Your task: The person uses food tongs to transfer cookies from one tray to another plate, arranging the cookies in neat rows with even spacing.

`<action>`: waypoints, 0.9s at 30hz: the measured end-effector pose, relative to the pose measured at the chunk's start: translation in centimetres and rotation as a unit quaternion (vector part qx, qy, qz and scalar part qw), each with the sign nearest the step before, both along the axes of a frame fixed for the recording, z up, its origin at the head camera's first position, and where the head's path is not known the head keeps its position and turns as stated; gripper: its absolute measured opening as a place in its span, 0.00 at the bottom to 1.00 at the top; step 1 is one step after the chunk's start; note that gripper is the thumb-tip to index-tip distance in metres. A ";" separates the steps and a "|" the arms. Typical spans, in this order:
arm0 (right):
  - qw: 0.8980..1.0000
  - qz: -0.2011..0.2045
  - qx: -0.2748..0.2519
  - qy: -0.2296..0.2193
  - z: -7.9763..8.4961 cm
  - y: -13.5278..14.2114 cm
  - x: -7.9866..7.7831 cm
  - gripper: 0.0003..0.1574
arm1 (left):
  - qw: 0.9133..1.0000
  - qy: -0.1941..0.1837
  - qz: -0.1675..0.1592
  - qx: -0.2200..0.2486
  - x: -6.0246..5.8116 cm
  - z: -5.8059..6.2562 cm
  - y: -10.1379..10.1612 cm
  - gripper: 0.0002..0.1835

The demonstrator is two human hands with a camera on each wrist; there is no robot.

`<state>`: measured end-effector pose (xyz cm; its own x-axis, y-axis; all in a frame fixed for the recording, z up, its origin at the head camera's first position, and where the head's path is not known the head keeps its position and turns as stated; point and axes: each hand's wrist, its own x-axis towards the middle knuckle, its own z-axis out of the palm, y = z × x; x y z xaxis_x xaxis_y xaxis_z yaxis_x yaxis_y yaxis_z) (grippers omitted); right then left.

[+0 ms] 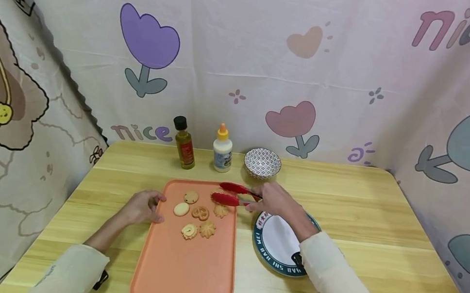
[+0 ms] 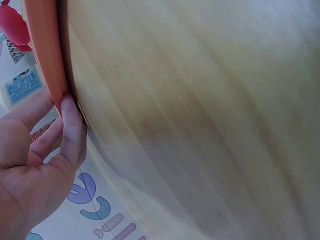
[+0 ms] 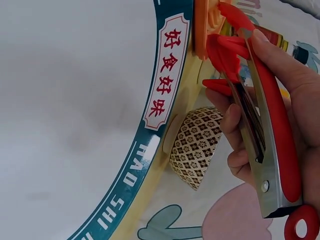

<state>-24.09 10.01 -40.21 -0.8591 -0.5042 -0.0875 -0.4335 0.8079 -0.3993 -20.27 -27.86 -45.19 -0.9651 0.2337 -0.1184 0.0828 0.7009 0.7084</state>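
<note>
In the head view, an orange tray [image 1: 184,270] holds several cookies, among them a pretzel-shaped one [image 1: 200,213] and a pale oval one [image 1: 181,209]. My left hand [image 1: 142,207] is at the tray's left edge, and the left wrist view shows the fingers of that hand [image 2: 47,145] pinching the rim. With my right hand [image 1: 274,201] I grip red-tipped tongs [image 1: 228,199], whose parted tips hang over the tray's far right corner. A cookie there is partly hidden by the tips. The right wrist view shows the tongs' red-and-metal handle [image 3: 277,135] in my palm.
A teal-rimmed white plate [image 1: 276,239] lies right of the tray, under my right forearm. Behind the tray stand a dark-capped oil bottle [image 1: 186,148], a white bottle with an orange tip [image 1: 222,152] and a patterned bowl [image 1: 262,163]. A printed curtain [image 1: 230,43] backs the wooden table [image 1: 366,221].
</note>
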 end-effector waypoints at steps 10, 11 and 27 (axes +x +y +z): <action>1.000 0.024 0.001 -0.016 0.9 -0.3 -0.2 0.13 | 1.000 0.001 0.000 -0.005 0.1 0.1 0.1 0.28; 1.000 0.023 0.003 -0.014 1.1 -0.5 -0.3 0.14 | 1.000 0.000 0.001 -0.005 0.1 0.1 0.1 0.28; 1.000 0.016 0.012 0.019 1.2 -0.6 -0.1 0.14 | 1.000 0.001 0.003 -0.005 0.1 0.1 0.0 0.28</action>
